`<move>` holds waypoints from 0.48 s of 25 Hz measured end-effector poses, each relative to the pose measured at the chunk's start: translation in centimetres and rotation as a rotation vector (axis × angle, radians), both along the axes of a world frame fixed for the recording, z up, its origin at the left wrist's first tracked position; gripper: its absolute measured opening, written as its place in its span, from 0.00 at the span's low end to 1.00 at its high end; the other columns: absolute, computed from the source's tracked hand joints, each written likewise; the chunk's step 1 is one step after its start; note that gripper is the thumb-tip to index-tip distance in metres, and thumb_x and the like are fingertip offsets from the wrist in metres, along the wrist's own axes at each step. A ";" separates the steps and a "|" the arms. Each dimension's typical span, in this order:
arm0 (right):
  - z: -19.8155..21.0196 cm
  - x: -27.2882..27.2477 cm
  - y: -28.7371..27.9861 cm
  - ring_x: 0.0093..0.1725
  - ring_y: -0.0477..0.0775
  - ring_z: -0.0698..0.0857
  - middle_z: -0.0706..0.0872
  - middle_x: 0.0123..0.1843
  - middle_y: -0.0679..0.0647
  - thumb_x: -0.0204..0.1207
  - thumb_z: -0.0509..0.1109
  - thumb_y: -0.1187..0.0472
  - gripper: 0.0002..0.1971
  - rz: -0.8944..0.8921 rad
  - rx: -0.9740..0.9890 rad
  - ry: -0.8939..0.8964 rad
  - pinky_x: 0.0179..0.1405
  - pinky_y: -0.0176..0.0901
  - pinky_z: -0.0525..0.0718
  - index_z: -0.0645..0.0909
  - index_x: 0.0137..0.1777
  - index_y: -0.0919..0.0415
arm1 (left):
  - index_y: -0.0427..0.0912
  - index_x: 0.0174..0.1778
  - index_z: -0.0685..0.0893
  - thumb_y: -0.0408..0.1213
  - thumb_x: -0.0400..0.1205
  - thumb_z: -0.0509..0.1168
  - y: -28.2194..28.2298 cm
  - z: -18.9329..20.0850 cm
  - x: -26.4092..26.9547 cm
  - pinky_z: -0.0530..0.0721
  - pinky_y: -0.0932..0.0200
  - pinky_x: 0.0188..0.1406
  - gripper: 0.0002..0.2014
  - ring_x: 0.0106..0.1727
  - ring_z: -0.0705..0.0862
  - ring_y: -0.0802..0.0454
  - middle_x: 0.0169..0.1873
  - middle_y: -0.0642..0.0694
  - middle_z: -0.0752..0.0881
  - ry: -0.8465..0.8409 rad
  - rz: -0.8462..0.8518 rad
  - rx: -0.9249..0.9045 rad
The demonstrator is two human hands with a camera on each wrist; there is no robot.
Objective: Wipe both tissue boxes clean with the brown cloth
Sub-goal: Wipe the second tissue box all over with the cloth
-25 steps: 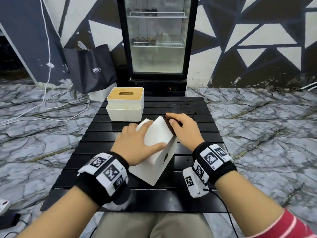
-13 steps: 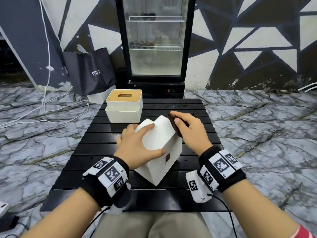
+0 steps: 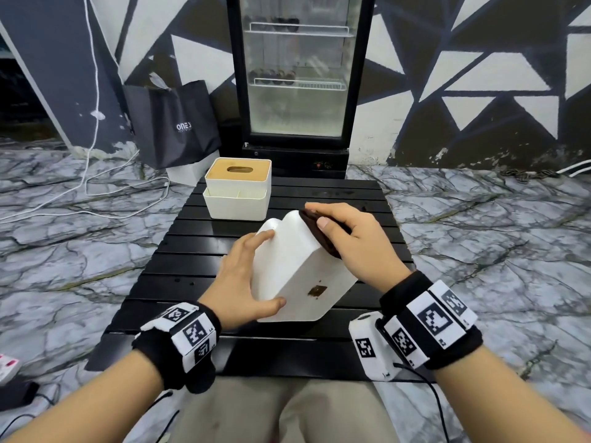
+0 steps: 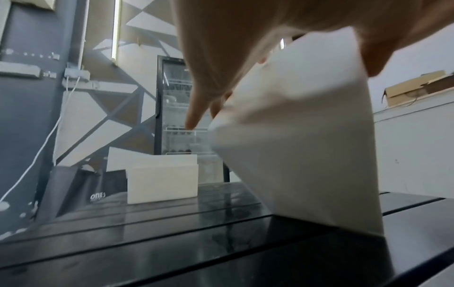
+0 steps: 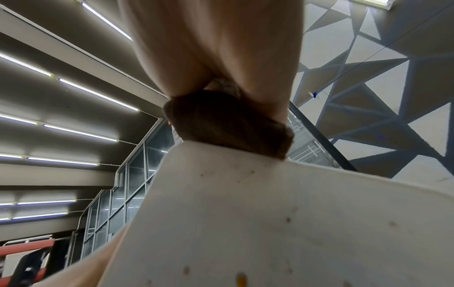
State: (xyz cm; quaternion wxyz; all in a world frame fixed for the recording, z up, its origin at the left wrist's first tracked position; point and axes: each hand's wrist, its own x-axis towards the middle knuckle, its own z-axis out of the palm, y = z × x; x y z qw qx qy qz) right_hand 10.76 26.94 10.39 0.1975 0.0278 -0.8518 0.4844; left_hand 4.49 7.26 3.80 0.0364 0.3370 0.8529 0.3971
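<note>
A plain white tissue box (image 3: 297, 270) stands tilted on one edge in the middle of the black slatted table (image 3: 367, 203). My left hand (image 3: 246, 276) grips its left side, thumb along the near face and fingers over the top; the left wrist view shows the white tissue box (image 4: 302, 145) propped on its lower edge. My right hand (image 3: 351, 238) holds the folded brown cloth (image 3: 319, 233) pressed on the box's upper right edge. In the right wrist view the brown cloth (image 5: 228, 126) sits on a speckled white face (image 5: 258, 223). A second tissue box (image 3: 238, 191), white with a wooden lid, stands at the table's far left.
A glass-door fridge (image 3: 297, 75) stands just behind the table. A black shopping bag (image 3: 172, 123) leans on the wall at the left, with white cables (image 3: 96, 193) on the marble floor. My knees (image 3: 281, 410) are at the table's near edge.
My right hand has slid the cloth back toward me along the box's upper right edge. The box has tipped and turned a little in my left hand.
</note>
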 end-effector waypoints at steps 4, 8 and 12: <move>-0.4 0.2 -1.7 0.61 0.38 0.79 0.83 0.57 0.42 0.80 0.61 0.66 0.15 0.026 -0.055 0.034 0.62 0.23 0.72 0.80 0.63 0.53 | 0.86 0.66 0.42 0.61 0.57 0.69 -0.5 0.8 1.1 0.61 0.67 0.67 0.49 0.67 0.62 0.67 0.68 0.57 0.60 -0.029 -0.012 -0.018; -0.9 0.0 -2.9 0.61 0.38 0.79 0.83 0.57 0.44 0.80 0.61 0.66 0.15 0.054 -0.074 0.016 0.59 0.21 0.73 0.80 0.63 0.54 | 0.80 0.68 0.48 0.63 0.57 0.69 -0.2 1.3 1.8 0.59 0.83 0.61 0.47 0.65 0.61 0.71 0.66 0.58 0.61 -0.008 0.062 0.069; -1.6 0.2 -2.3 0.60 0.39 0.79 0.83 0.58 0.44 0.80 0.60 0.65 0.15 0.001 -0.125 -0.010 0.53 0.19 0.73 0.80 0.63 0.52 | 0.57 0.74 0.65 0.53 0.62 0.80 0.3 1.2 1.7 0.63 0.77 0.63 0.46 0.63 0.65 0.68 0.66 0.57 0.66 0.009 0.146 0.058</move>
